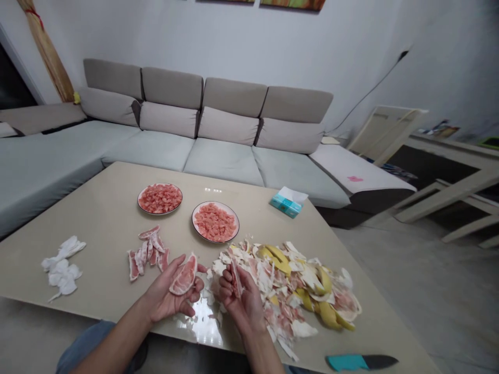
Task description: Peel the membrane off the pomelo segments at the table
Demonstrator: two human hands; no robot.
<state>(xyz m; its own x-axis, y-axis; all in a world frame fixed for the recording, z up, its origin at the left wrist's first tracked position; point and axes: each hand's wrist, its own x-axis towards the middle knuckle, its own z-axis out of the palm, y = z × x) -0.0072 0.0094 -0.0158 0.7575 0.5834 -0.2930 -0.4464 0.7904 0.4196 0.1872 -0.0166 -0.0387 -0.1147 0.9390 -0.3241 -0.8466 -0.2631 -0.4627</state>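
My left hand (pixel 167 296) cradles a pink pomelo segment (pixel 184 276) in its palm, fingers curled under it. My right hand (pixel 237 298) is closed, pinching a thin strip of pink membrane (pixel 236 270) just right of the segment. Both hands hover over the near edge of the beige table (pixel 101 218). Several unpeeled pomelo segments (pixel 148 252) lie left of my left hand. A heap of white pith and yellow peel (pixel 296 283) lies right of my right hand.
Two white plates of pink pomelo pieces (pixel 159 198) (pixel 215 222) sit mid-table. Crumpled white tissues (pixel 62 265) lie at the left. A teal tissue pack (pixel 287 202) rests at the far right edge. A teal-handled knife (pixel 360 362) lies near the front right. A grey sofa (pixel 218 130) stands behind.
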